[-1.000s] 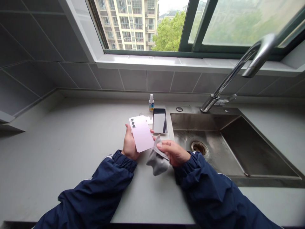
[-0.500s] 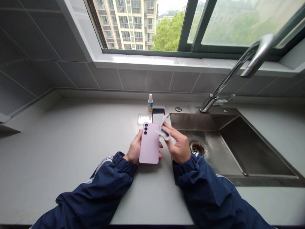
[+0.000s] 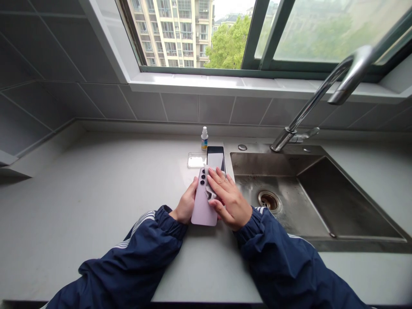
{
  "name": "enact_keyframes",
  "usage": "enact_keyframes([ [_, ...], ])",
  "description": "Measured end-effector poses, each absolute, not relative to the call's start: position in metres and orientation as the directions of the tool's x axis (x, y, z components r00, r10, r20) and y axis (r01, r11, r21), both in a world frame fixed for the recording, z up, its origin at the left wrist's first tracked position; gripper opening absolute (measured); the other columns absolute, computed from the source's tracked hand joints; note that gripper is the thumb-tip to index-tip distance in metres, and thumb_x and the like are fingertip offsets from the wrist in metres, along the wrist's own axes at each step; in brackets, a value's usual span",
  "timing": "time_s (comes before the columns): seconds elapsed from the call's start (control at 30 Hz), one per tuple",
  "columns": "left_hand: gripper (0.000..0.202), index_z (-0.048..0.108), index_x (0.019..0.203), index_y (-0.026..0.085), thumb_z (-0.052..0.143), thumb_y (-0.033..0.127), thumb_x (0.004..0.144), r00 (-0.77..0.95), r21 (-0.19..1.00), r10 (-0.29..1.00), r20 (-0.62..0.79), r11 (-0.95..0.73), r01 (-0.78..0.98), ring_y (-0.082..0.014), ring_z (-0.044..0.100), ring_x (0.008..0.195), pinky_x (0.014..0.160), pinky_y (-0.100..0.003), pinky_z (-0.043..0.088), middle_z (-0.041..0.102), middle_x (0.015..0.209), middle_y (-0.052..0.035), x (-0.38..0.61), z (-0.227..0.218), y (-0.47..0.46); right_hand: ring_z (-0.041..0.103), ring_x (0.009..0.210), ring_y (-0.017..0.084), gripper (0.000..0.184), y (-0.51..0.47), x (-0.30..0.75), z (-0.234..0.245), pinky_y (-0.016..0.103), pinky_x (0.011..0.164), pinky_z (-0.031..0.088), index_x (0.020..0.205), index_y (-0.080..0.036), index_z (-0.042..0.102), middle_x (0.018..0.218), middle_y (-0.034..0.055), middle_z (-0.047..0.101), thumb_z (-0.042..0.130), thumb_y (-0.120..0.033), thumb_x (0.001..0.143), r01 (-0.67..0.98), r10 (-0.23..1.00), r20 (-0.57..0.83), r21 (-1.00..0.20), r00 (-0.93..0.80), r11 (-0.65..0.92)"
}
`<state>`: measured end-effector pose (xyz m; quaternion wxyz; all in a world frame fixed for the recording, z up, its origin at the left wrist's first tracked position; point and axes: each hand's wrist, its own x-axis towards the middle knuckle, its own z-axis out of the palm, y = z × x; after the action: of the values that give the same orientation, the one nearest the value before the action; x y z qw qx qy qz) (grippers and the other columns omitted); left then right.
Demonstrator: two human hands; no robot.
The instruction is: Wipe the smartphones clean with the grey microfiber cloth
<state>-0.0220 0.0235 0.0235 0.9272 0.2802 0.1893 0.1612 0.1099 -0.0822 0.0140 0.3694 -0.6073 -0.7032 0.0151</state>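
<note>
My left hand [image 3: 186, 206] holds a pale pink phone [image 3: 202, 206] by its left edge, back side up, camera lenses at the top. My right hand [image 3: 227, 198] lies on top of the phone, pressing a small grey cloth [image 3: 210, 189] against its back with the fingers laid flat. Most of the cloth is hidden under those fingers. Just behind, a second phone [image 3: 215, 158] lies screen up on the counter. A clear phone case [image 3: 195, 160] lies to its left, and a small spray bottle [image 3: 204, 138] stands behind them.
A grey counter [image 3: 96, 193] runs to the left and front. A steel sink [image 3: 309, 201] with a drain [image 3: 269, 199] sits at the right, with a tall faucet [image 3: 322, 92] over it. Tiled wall and a window sill [image 3: 225, 83] are behind.
My right hand came from the right side of the phone onto its back, pressing the cloth flat on it. The phone has turned upright and dropped lower over the counter.
</note>
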Motion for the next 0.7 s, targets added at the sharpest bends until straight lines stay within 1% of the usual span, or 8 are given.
enact_keyframes([
  [0.1, 0.055, 0.047, 0.149, 0.015, 0.026, 0.042, 0.106, 0.876, 0.585, 0.405, -0.262, 0.788, -0.19, -0.0259, 0.058, 0.13, 0.117, -0.043, 0.038, 0.068, 0.131, -0.0117, -0.021, 0.024, 0.022, 0.019, 0.154, 0.031, 0.062, -0.081, 0.108, 0.011, 0.062, 0.118, 0.027, 0.159, -0.016, 0.025, 0.163, 0.0168, 0.028, 0.031, -0.047, 0.105, 0.865, 0.874, 0.484, -0.451, 0.03, 0.22],
  [0.17, 0.054, 0.048, 0.149, 0.015, 0.028, 0.041, 0.106, 0.875, 0.6, 0.408, -0.26, 0.778, -0.184, -0.0255, 0.053, 0.136, 0.12, -0.042, 0.034, 0.067, 0.134, -0.0112, -0.022, 0.023, 0.022, 0.017, 0.154, 0.033, 0.065, -0.08, 0.106, 0.011, 0.064, 0.117, 0.027, 0.159, -0.015, 0.022, 0.163, 0.0177, 0.026, 0.033, -0.048, 0.105, 0.876, 0.878, 0.477, -0.441, 0.046, 0.193],
  [0.3, 0.048, 0.056, 0.143, 0.015, 0.033, 0.036, 0.106, 0.852, 0.663, 0.473, -0.222, 0.715, -0.224, -0.0199, 0.04, 0.145, 0.125, -0.033, 0.022, 0.062, 0.142, -0.0075, -0.023, 0.017, 0.02, 0.013, 0.155, 0.033, 0.072, -0.08, 0.105, 0.012, 0.065, 0.118, 0.024, 0.161, -0.015, 0.014, 0.164, 0.0184, 0.023, 0.039, -0.049, 0.103, 0.894, 0.876, 0.479, -0.415, 0.06, 0.166],
  [0.4, 0.049, 0.054, 0.145, 0.018, 0.037, 0.04, 0.105, 0.861, 0.675, 0.481, -0.167, 0.692, -0.256, -0.0173, 0.032, 0.15, 0.126, -0.029, 0.015, 0.056, 0.148, -0.0051, -0.024, 0.014, 0.017, 0.01, 0.155, 0.032, 0.076, -0.081, 0.103, 0.013, 0.065, 0.119, 0.024, 0.161, -0.016, 0.01, 0.165, 0.0184, 0.021, 0.042, -0.051, 0.102, 0.896, 0.872, 0.487, -0.407, 0.049, 0.176],
  [0.5, 0.056, 0.049, 0.149, 0.023, 0.038, 0.05, 0.102, 0.894, 0.655, 0.426, -0.14, 0.717, -0.239, -0.0216, 0.03, 0.151, 0.127, -0.037, 0.018, 0.054, 0.15, -0.006, -0.026, 0.015, 0.015, 0.009, 0.156, 0.033, 0.08, -0.081, 0.102, 0.014, 0.064, 0.119, 0.024, 0.162, -0.016, 0.007, 0.165, 0.0184, 0.019, 0.044, -0.051, 0.101, 0.894, 0.87, 0.491, -0.407, 0.041, 0.187],
  [0.57, 0.059, 0.05, 0.149, 0.024, 0.037, 0.055, 0.1, 0.911, 0.656, 0.386, -0.147, 0.727, -0.203, -0.025, 0.031, 0.15, 0.125, -0.042, 0.023, 0.055, 0.149, -0.0067, -0.027, 0.018, 0.014, 0.008, 0.156, 0.033, 0.081, -0.081, 0.101, 0.015, 0.063, 0.119, 0.024, 0.162, -0.015, 0.006, 0.165, 0.0184, 0.019, 0.045, -0.051, 0.1, 0.894, 0.871, 0.49, -0.405, 0.034, 0.192],
  [0.63, 0.06, 0.052, 0.147, 0.024, 0.033, 0.057, 0.1, 0.917, 0.663, 0.367, -0.156, 0.727, -0.178, -0.0262, 0.032, 0.15, 0.124, -0.044, 0.025, 0.057, 0.147, -0.0076, -0.027, 0.021, 0.013, 0.008, 0.155, 0.033, 0.081, -0.082, 0.1, 0.016, 0.062, 0.12, 0.024, 0.162, -0.014, 0.008, 0.165, 0.0183, 0.018, 0.046, -0.051, 0.1, 0.898, 0.874, 0.485, -0.393, 0.018, 0.199],
  [0.7, 0.062, 0.052, 0.147, 0.021, 0.029, 0.057, 0.101, 0.91, 0.657, 0.379, -0.168, 0.731, -0.183, -0.0256, 0.034, 0.149, 0.125, -0.043, 0.025, 0.058, 0.145, -0.0095, -0.026, 0.023, 0.012, 0.008, 0.155, 0.034, 0.08, -0.082, 0.098, 0.018, 0.062, 0.12, 0.024, 0.161, -0.013, 0.012, 0.165, 0.018, 0.019, 0.047, -0.051, 0.1, 0.904, 0.881, 0.472, -0.372, -0.01, 0.209],
])
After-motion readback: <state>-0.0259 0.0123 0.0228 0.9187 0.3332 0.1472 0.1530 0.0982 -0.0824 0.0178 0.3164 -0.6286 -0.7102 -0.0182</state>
